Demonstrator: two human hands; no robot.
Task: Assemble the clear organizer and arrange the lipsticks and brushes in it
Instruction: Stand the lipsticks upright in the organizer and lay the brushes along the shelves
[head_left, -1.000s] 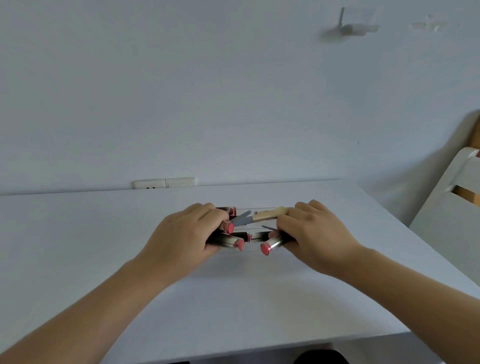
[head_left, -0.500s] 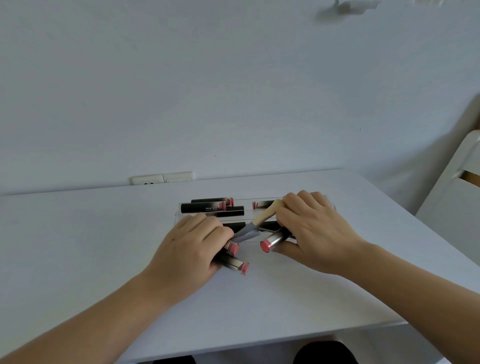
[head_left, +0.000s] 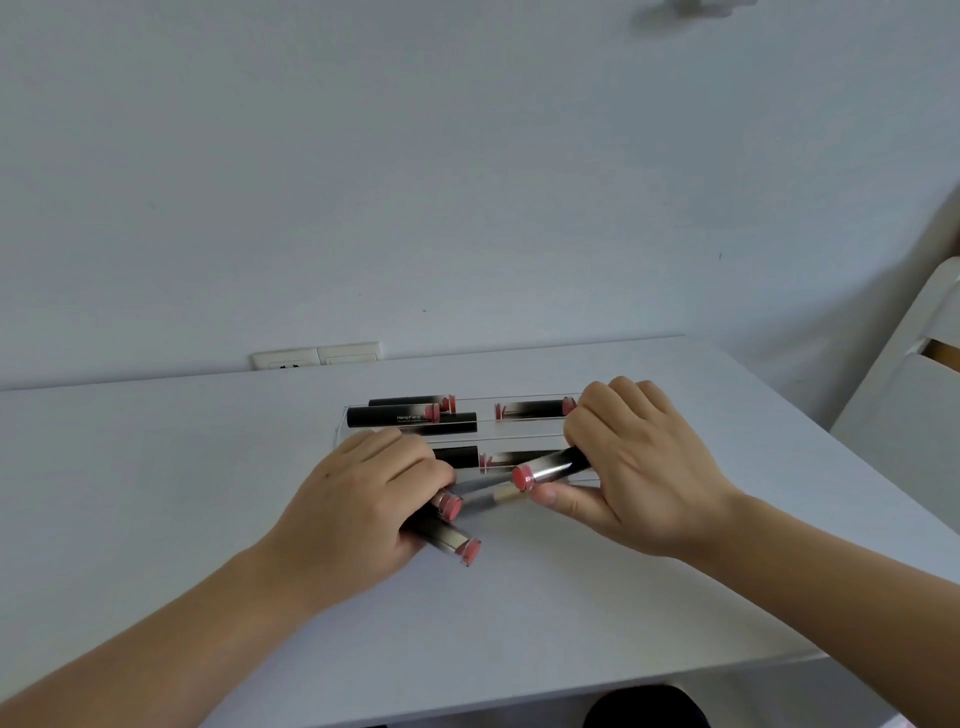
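The clear organizer lies flat mid-table with lipsticks on it; our left hand grips two tubes, our right hand clamps another, seemingly clearing them off before assembly; a brush lies between.

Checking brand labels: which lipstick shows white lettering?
The black lipstick at the organizer's back left, lying flat beyond the left hand; the others show no readable print.

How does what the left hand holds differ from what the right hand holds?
The left hand grips two lipsticks, pink ends pointing right and toward the camera, near the table. The right hand pinches one lipstick, pink end pointing left, raised over the clear organizer. All are black-to-silver tubes.
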